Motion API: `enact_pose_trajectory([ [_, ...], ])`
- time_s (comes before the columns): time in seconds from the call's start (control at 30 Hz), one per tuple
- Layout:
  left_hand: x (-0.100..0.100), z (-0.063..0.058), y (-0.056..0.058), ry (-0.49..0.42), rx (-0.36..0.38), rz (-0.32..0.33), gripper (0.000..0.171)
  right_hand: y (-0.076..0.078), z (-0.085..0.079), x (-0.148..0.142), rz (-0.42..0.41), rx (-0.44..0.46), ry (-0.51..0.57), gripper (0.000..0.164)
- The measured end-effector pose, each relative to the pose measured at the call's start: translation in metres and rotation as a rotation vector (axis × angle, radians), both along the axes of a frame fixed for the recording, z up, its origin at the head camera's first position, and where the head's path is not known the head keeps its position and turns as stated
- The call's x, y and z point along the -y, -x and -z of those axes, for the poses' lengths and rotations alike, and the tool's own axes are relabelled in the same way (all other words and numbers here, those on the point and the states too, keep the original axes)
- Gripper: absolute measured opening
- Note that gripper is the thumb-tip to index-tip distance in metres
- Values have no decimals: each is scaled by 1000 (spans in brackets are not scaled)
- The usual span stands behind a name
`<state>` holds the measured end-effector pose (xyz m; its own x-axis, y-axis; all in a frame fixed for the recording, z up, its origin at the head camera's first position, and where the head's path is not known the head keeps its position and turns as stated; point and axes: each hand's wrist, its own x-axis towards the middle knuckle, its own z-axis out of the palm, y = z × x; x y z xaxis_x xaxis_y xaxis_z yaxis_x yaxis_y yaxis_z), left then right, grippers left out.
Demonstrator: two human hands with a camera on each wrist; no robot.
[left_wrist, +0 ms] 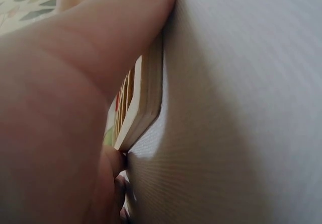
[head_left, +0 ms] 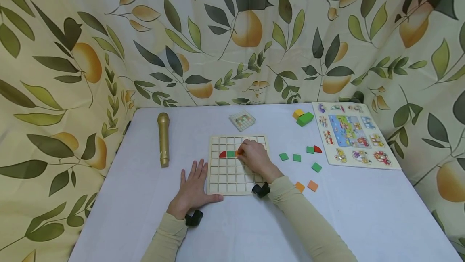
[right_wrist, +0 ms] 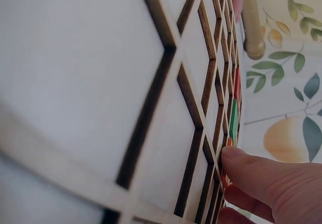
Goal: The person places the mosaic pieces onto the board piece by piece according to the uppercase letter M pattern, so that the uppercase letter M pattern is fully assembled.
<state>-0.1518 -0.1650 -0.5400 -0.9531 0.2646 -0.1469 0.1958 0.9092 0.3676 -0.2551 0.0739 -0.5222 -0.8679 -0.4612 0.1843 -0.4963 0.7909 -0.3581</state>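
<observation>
A wooden grid board (head_left: 217, 182) lies flat on the table. In one of its rows sit a red quarter-round piece (head_left: 223, 155) and a green square tile (head_left: 230, 154), side by side. My right hand (head_left: 257, 158) reaches over the board and pinches an orange tile (right_wrist: 230, 141) just right of the green one; the fingers hide most of it. My left hand (head_left: 194, 189) lies at the board's lower left corner, fingers spread, its thumb along the near edge. The left wrist view shows that thumb and the board's corner (left_wrist: 146, 108) close up.
Loose green tiles (head_left: 296, 158), a red quarter-round (head_left: 317, 149) and orange tiles (head_left: 313, 185) lie right of the board. Beyond are yellow and green blocks (head_left: 305, 119) and a picture puzzle board (head_left: 363, 161). A small pattern card (head_left: 242, 120) and a gold microphone (head_left: 164, 141) lie behind and left.
</observation>
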Motion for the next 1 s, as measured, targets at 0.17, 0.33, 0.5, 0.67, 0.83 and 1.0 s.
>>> enact_pose_trajectory([
  [0.17,0,1,0,-5,-8,-1,127,1,0,0,1,14,-15,12],
  [0.33,0,1,0,-17,-3,-1,126,0,-3,-1,-14,17,-23,12],
  [0.5,1,0,-1,-13,-4,-6,126,-5,-6,-3,-60,-7,-55,13],
  [0.67,1,2,-2,-18,-4,-8,126,-11,-9,-6,-101,0,-108,19],
  [0.83,0,2,-3,-11,-8,-10,125,-15,-11,-7,-109,29,-170,27],
  [1.0,-1,1,-2,-14,-9,-14,125,-17,-14,-7,-102,58,-210,34],
])
